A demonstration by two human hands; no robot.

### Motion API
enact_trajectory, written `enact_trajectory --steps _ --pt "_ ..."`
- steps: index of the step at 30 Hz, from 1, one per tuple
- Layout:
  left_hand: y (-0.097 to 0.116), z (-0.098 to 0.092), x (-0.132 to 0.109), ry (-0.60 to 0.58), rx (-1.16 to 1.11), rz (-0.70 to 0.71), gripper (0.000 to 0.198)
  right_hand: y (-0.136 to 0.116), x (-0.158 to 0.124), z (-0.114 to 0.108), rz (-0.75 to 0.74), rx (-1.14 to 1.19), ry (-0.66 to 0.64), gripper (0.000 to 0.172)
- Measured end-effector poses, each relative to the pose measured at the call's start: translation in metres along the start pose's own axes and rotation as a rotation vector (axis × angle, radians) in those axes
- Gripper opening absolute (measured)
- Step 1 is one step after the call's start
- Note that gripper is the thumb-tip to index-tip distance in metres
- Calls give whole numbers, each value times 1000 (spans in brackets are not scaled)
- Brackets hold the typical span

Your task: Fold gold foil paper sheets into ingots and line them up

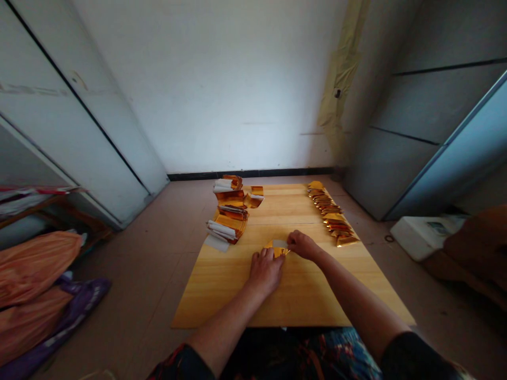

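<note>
A small sheet of gold foil paper [281, 252], partly folded with its pale underside showing, lies on the wooden board in front of me. My left hand [266, 270] presses on its left and near side, fingers bent over it and thumb along the near edge. At the right edge, my right hand [303, 245] is closed in a pinch on the paper. The fingertips of both hands are partly hidden. Several stacks of gold foil sheets [232, 212] with pale backs lie at the board's far left. A row of folded gold paper pieces [330, 214] runs along the right edge.
The wooden board [222, 295] is low, above a tiled floor [154, 264]. A white wall [237, 95] stands behind it. Grey cabinets [415, 116] rise at the right, beside a white box [412, 237]. Orange and purple bags [43, 285] lie at the left.
</note>
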State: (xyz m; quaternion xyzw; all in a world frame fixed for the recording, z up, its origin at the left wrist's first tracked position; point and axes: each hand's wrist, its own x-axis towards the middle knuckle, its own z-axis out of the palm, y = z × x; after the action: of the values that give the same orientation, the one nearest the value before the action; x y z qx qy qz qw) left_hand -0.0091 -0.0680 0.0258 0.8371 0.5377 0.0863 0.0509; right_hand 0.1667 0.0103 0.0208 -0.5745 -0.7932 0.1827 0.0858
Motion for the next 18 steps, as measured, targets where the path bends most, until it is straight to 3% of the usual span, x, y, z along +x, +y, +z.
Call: enact_trajectory --steps 3,6,11,15,18 --pt "1 1 -1 2 -2 -9 37 -4 0 2 10 -21 26 16" --pt "1 1 -1 0 2 -15 37 -5 -1 -1 13 -47 19 11" --pt "-12 -3 5 39 -23 -28 21 -6 -15 -2 -174 -113 81 16" --pt "-30 -1 15 85 -107 -47 15 -28 -41 12 -176 -235 114 20" --pt "-38 3 20 122 -157 -79 12 -50 -58 26 -209 -230 107 15"
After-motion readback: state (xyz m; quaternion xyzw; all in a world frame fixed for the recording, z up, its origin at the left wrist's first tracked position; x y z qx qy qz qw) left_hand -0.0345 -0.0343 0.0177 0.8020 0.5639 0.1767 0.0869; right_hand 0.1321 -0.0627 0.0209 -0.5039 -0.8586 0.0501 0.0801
